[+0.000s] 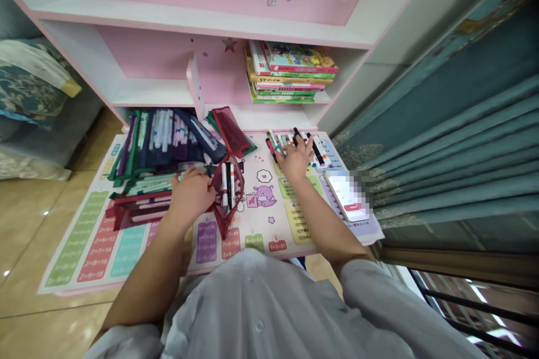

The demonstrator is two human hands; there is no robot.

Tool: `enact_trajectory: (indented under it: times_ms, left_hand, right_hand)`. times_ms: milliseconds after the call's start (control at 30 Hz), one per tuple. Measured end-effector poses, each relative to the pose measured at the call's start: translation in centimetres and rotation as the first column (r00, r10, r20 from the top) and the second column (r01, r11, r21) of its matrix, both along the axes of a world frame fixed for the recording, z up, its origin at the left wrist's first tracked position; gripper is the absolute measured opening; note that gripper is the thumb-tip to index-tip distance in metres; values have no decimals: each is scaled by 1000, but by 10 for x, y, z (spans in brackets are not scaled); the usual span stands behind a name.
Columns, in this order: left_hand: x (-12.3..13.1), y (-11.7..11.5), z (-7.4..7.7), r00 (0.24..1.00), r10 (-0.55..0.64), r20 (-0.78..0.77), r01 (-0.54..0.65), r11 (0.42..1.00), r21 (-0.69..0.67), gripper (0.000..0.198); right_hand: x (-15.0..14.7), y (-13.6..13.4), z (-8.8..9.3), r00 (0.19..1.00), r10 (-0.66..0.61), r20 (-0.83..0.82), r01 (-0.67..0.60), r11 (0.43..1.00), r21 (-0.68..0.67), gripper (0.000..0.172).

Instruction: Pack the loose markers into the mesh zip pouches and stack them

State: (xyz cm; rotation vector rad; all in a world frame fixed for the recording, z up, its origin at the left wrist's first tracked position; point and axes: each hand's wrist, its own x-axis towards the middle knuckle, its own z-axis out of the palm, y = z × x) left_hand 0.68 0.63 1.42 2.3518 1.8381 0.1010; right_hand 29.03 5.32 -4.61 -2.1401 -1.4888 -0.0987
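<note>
Beside an open dark red mesh pouch [223, 222] rests my left hand [192, 193], touching its left side; what its fingers hold is hidden. Several markers [228, 186] with white and black barrels lie in that pouch. My right hand [296, 159] is spread over a row of loose markers [321, 150] at the desk's right side, fingertips among them. Left of my left hand are filled pouches, a green one [147, 182] and a red one [122, 214], with more filled blue and green pouches [162, 140] behind.
A red mesh pouch [229, 130] lies near the shelf. A phone [347, 196] rests at the desk's right edge. Stacked books [290, 76] stand on the pink shelf [158, 53]. Curtains [442, 123] hang at right. The desk [256, 224] has a printed cover.
</note>
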Motion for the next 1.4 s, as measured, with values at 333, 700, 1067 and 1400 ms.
enact_trajectory:
  times_ms: [333,700,1067,1400]
  left_hand:
    - [0,-2,-1,998,-1,62,-1,1000,31,21]
    - [1,-4,1,998,-2,59,1,1000,18,23]
    - [2,-2,5,1000,1,22,0,1000,-25,22]
    - [2,-2,5,1000,-21,19,21,1000,-16,22]
  right_hand:
    - [2,13,-7,994,-27,108,39,992,-118,29]
    - [5,33,13,976,49,214,14,960,-281,34]
    - [-26,-31,52,981,168,-96,-176,981,-77,14]
    - [-81,-103,62,747,605,-277,-608,790,86,19]
